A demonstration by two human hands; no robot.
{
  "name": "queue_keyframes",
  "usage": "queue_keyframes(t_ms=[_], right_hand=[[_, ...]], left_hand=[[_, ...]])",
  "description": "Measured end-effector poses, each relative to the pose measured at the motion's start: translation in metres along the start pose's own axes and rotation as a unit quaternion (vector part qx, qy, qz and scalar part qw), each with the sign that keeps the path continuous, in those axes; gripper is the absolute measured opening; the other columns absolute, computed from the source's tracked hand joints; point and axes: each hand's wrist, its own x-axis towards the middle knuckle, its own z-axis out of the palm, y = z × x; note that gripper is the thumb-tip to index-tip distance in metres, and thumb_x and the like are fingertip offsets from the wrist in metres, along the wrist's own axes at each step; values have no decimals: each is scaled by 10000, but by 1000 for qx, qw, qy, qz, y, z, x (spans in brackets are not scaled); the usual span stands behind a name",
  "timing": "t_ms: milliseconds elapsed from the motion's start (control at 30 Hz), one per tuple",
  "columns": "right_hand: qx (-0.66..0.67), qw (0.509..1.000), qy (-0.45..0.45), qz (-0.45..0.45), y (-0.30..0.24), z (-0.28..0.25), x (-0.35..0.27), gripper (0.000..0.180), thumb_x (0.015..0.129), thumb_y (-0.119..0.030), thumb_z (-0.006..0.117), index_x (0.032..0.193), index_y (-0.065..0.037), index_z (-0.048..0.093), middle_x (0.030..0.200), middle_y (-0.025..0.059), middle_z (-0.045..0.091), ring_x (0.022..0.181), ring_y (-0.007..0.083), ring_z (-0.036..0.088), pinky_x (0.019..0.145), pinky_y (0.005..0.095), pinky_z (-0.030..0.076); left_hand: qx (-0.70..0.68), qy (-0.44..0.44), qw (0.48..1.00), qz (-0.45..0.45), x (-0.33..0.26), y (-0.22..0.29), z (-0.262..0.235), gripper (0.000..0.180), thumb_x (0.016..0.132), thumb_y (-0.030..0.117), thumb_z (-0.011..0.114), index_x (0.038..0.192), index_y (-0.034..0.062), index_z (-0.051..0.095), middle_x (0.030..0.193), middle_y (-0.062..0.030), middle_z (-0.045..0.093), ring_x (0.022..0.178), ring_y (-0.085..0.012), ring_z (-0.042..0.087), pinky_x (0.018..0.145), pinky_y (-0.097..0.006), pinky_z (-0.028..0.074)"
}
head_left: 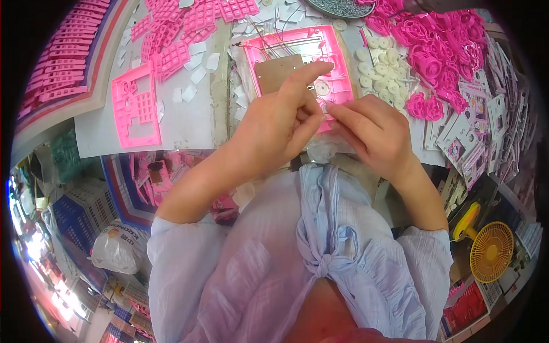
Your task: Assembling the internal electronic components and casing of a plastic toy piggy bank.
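A pink plastic casing lies open on the table before me, with a brown circuit board, thin coloured wires and a round white part inside. My left hand is over its near left part, index finger stretched across the casing, the other fingers curled with the thumb against them. Whatever they hold is hidden. At the casing's near edge, my right hand pinches thumb and fingers together beside the left fingertips. A tiny pale bit shows at the pinch, too small to name.
Pink keypad pieces and a pink front frame lie to the left. On the right are white round parts, pink ring-shaped parts and printed panels. A dish of screws stands at the back, a yellow fan lower right.
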Motion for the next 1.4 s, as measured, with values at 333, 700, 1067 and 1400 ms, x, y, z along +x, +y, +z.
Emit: queue_keyframes(t_ms=[333,700,1067,1400], right_hand=[[-53,998,-36,22,6,-7,-17,161,789,-135,786,917,-81,706,805,40,668,697,228,629,561,339,510],[-67,997,-27,5,5,-3,-31,208,735,-132,793,929,-96,725,891,23,665,784,229,620,577,326,512],[61,996,-60,-8,32,5,-27,202,740,-112,824,912,-67,727,882,48,660,832,268,617,668,349,529],[48,995,24,84,21,26,-57,224,730,-120,842,943,-119,774,951,30,672,966,280,514,856,373,446]], left_hand=[[253,-192,924,213,56,-21,-7,157,825,178,739,967,114,755,974,-46,634,981,-248,592,913,-456,413],[302,-55,944,123,61,-22,12,212,854,171,715,1043,75,695,969,-70,647,854,-282,622,849,-440,462],[242,-11,960,143,-21,-29,27,219,800,58,746,1005,58,669,898,-88,646,780,-289,627,678,-406,514],[242,-28,958,153,-21,-32,20,201,791,65,732,985,73,677,823,-65,607,744,-267,619,626,-391,496]])
